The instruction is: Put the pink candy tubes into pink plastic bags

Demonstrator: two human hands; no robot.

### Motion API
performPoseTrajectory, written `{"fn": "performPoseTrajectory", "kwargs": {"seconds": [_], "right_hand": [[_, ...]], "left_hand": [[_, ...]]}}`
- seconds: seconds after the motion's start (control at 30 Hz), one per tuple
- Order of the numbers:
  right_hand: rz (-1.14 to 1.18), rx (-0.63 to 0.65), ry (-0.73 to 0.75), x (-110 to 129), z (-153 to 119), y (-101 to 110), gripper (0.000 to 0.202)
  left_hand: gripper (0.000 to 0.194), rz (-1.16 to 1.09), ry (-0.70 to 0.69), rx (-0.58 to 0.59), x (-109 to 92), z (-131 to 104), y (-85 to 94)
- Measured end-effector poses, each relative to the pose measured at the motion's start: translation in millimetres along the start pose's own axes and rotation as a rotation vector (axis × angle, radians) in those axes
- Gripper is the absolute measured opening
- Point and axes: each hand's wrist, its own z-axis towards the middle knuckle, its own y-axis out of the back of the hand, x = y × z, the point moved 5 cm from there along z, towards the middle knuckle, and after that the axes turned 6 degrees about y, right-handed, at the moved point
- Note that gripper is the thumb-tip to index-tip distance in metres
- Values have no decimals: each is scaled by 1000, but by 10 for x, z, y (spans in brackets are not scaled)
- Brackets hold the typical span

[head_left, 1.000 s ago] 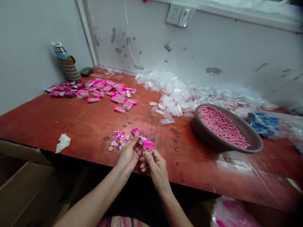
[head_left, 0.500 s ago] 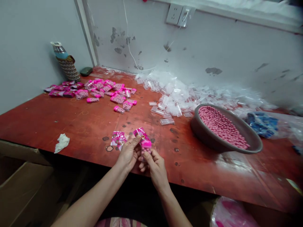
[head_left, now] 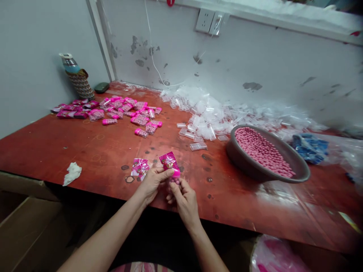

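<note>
Both hands meet over the front edge of the red table on one small clear container of pink balls with a bright pink cap. A shiny printed pink wrapper stands out past its cap end. My left hand is closed, its thumb laid across the wrapper near the cap. Lower down, my right hand pinches the clear body between thumb and fingers. More printed wrappers lie flat beside my left hand. Part of the container is hidden by my fingers.
At the right stands a grey bowl of pink balls, near a blue packet. Clear empty containers are heaped by the wall. Filled containers, wrapped packs, a bottle and crumpled tissue are further left.
My left thumb has shifted from the wrapper's middle down towards the cap, and more of the printed face shows. The right hand keeps its pinch. The whole view has shifted slightly.
</note>
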Motion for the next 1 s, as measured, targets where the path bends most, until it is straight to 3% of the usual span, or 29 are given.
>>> {"fn": "performPoseTrajectory", "kwargs": {"seconds": [0.2,0.43,0.6,0.7,0.83,1.0], "right_hand": [[238,155,-26,-90,5,-36,24],[42,28,62,-45,4,27,19],[368,159,-47,-128,5,-64,23],[251,119,-15,-103,-12,-48,23],[-27,25,74,-6,-24,13,20],[275,127,-11,-95,-11,-40,19]], "left_hand": [[21,108,80,109,-78,-60,-35],[21,110,54,64,-35,-68,-43],[21,133,105,147,-32,-114,-54],[23,205,106,85,-36,-107,4],[23,237,-22,-74,-39,-89,71],[26,223,12,-38,80,-118,48]]}}
